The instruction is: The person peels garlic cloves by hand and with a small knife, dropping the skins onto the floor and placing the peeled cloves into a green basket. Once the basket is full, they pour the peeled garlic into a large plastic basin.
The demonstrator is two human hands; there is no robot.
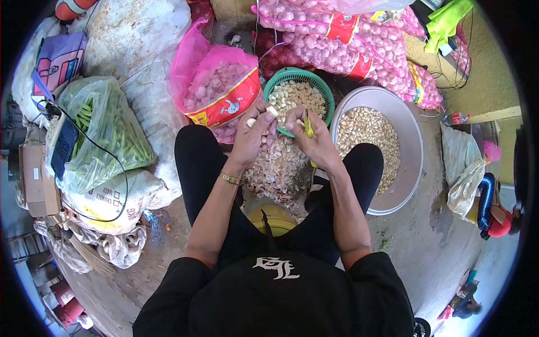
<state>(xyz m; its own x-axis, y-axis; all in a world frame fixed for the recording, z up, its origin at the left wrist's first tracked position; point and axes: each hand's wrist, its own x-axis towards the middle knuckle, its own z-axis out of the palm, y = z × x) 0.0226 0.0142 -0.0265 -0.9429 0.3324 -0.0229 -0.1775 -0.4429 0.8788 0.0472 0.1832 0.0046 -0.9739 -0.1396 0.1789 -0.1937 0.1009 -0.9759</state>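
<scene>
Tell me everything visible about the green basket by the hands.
The green basket looks like round, teal-green plastic with a slotted wall and a plain rim. It sits upright, holding pale peeled garlic cloves. It lies between the pink bag and the large pale bowl, close to both. The left hand, pinching a clove, and the right hand, gripping a yellow tool, cover its near edge.

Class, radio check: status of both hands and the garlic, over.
Left hand pinching a garlic clove. Right hand gripping a yellow knife. Green basket of peeled cloves just ahead; nothing between the hands.
</scene>
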